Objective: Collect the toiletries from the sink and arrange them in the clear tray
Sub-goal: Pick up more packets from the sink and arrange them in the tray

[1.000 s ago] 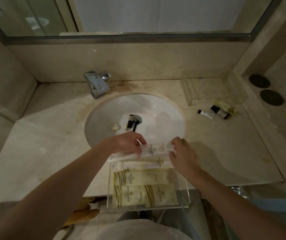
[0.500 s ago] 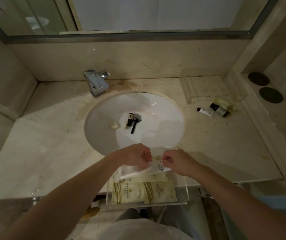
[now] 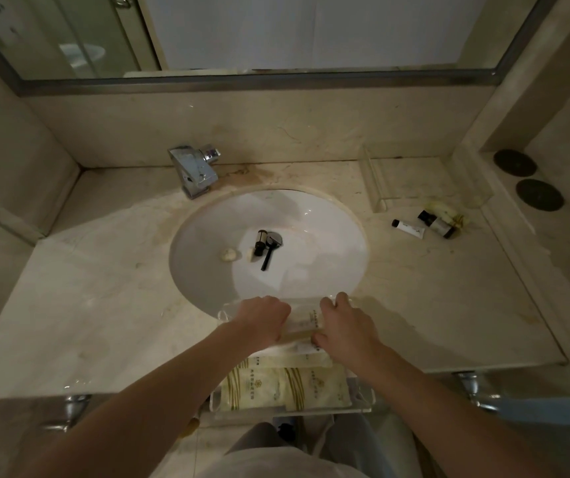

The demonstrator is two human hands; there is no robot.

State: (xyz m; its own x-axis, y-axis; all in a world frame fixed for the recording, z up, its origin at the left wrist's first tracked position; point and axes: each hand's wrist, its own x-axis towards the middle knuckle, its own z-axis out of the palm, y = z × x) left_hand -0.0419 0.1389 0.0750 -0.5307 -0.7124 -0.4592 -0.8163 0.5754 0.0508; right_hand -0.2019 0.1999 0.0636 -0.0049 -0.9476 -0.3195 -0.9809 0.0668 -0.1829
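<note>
Dim beige marble counter (image 3: 80, 305) and walls, mirror (image 3: 276, 29) above, chrome faucet (image 3: 194, 170).

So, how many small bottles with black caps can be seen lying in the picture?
2: one bottle in the basin beside the drain, one bottle on the counter right of the sink. Others may be hidden.

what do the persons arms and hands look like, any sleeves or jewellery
Both forearms are bare with no sleeves in view. The left hand and right hand wear no gloves, and no rings, watch or bracelets show. In the dim light, small details such as the nails cannot be made out.
</note>
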